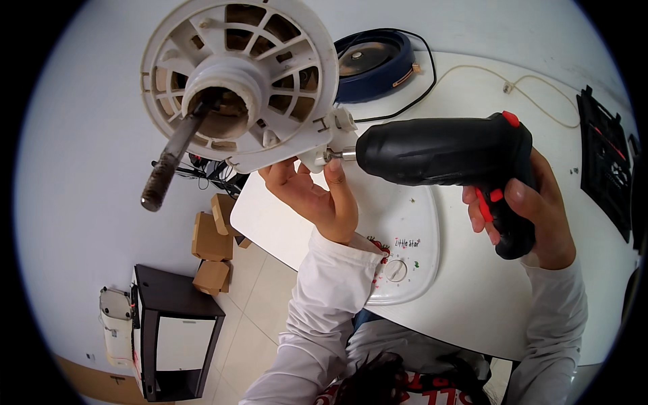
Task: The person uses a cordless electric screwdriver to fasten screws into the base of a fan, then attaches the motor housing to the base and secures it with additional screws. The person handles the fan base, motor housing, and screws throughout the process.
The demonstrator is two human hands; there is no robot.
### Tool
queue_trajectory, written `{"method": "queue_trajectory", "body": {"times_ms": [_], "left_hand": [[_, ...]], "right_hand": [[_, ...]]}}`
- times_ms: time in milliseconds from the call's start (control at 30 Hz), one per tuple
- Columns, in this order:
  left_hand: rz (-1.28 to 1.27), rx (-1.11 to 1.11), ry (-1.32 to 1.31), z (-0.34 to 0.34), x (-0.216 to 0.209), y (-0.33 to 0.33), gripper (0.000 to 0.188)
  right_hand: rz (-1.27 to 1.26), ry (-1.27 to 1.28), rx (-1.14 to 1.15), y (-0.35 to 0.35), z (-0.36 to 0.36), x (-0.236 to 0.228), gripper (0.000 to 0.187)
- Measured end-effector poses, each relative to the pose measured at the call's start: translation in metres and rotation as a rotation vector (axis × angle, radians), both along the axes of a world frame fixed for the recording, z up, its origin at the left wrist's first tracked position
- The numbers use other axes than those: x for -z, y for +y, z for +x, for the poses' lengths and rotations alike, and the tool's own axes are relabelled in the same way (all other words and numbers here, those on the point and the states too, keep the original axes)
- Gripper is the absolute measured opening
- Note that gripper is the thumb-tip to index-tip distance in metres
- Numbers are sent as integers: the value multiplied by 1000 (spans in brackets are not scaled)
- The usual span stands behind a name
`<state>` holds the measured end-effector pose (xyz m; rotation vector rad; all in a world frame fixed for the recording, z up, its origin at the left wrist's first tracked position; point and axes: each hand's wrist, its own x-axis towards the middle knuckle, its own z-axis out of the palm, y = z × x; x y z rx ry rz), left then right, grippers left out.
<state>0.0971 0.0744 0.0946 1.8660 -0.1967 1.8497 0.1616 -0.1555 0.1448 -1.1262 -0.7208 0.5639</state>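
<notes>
A white round motor housing [304,131] with vent slots is raised at the upper left. A worn metal shaft [174,155] sticks out of its central collar. My left hand [314,192] grips the housing's lower edge from below, thumb up beside a small lug; some fingers are hidden behind the plastic. In my right hand [526,216] is a black cordless screwdriver [439,150] with red parts, fingers around its handle near the red trigger. Its metal bit [347,154] points left and meets the lug by my left thumb; the screw itself is hard to make out.
A white plastic panel with a dial [395,271] lies on the white table [472,297]. Behind are a dark blue round part [378,74] with black cord and a pale cable [520,81]. A black tool case [601,162] stands right. Cardboard boxes [210,236] and a cabinet [182,331] are left.
</notes>
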Motion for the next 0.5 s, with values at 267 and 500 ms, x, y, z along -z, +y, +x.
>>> {"method": "queue_trajectory", "body": {"times_ms": [267,500], "left_hand": [[-52,44,-2,0,1,1,51],[-53,42,2,1,4,3,56]], "right_hand": [[17,21,-34,2,3,4,55],[31,-21,11,8,1,6,52]]}}
